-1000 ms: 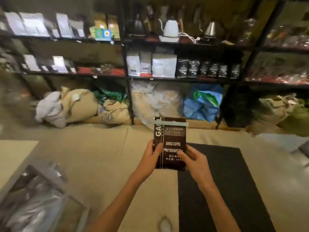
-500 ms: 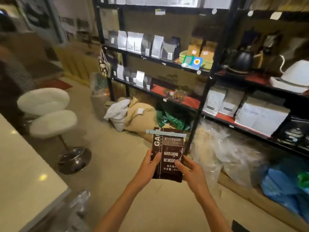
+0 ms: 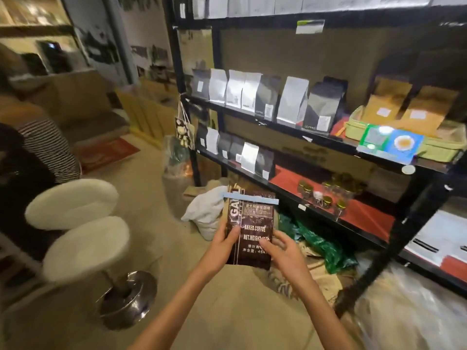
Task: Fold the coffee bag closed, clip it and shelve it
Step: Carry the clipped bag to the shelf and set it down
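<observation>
- Shelving unit (image 3: 326, 137) now nearer and larger than before; bag carried upright before it.
- Left hand (image 3: 222, 245) and right hand (image 3: 284, 251) both closed on coffee bag (image 3: 250, 231).
- Pale blue clip (image 3: 251, 198) across folded top.

One coffee bag (image 3: 250, 231), closed by one pale blue clip (image 3: 251, 198), held between my two hands: left hand (image 3: 223, 245), right hand (image 3: 283, 251). Two white stools (image 3: 86, 238) stand on the floor at left. One black shelf unit (image 3: 401, 238) at right: about eight upright pouches (image 3: 292, 102) on its upper tier, one green tray (image 3: 434, 145), and several small gold-lidded jars (image 3: 327, 195), count uncertain.
</observation>
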